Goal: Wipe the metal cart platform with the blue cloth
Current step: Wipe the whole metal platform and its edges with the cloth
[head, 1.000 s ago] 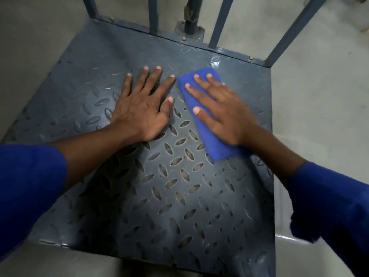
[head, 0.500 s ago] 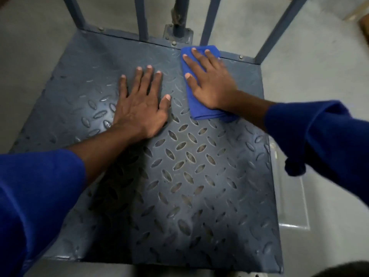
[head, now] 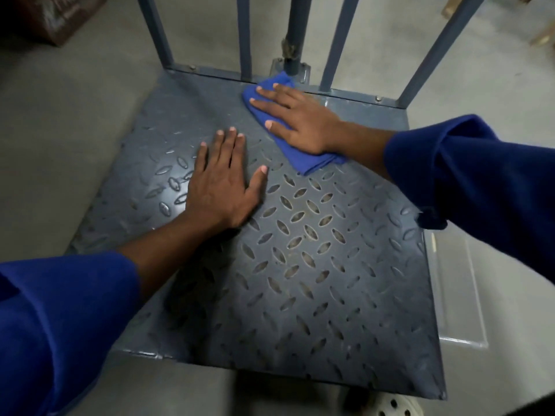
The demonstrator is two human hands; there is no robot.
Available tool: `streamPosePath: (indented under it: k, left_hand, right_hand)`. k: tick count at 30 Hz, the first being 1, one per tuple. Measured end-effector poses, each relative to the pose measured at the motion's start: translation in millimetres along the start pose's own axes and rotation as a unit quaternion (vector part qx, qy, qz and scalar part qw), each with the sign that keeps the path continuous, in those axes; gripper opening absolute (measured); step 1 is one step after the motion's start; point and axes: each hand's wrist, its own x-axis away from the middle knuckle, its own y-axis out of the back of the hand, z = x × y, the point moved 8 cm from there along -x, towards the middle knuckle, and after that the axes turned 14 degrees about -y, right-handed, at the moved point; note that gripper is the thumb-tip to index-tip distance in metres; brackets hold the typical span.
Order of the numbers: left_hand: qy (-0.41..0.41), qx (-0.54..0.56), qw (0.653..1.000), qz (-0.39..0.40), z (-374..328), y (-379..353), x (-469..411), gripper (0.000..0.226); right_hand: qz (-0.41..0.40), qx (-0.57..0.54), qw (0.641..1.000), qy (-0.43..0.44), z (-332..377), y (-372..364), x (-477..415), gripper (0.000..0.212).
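Blue cloth (head: 303,159) lies flat under right hand (head: 300,121), beside left hand (head: 222,187).

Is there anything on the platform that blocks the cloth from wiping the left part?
Yes: the left hand lies flat on the platform, just left of the blue cloth under the right hand.

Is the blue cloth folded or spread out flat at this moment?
Folded. The blue cloth shows stacked layers at its near edge and forms a narrow pad under the right hand on the platform.
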Motion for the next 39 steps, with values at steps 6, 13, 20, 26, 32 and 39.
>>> streamPosePath:
  k: [6,13,20,26,32,39]
  left_hand:
    - [-0.030,-0.009,0.999,0.011,16,6,31,0.086]
    - [-0.028,0.000,0.999,0.025,9,9,41,0.083]
    - [-0.020,-0.001,0.999,0.029,8,9,52,0.082]
    - [-0.023,-0.002,0.999,0.029,6,10,72,0.083]
    - [-0.023,-0.006,0.999,0.029,6,6,79,0.085]
    - [-0.043,-0.011,0.999,0.029,9,9,94,0.083]
  right_hand:
    - [0.011,-0.005,0.995,0.103,7,0,33,0.060]
    - [-0.004,0.001,0.998,0.061,13,0,48,0.066]
    - [0.007,-0.001,0.997,0.071,2,2,39,0.065]
    - [0.010,-0.008,1.000,0.015,16,-1,57,0.074]
    - [0.053,0.001,0.974,0.222,67,-5,98,0.060]
    - [0.028,-0.017,0.999,-0.021,30,-3,75,0.085]
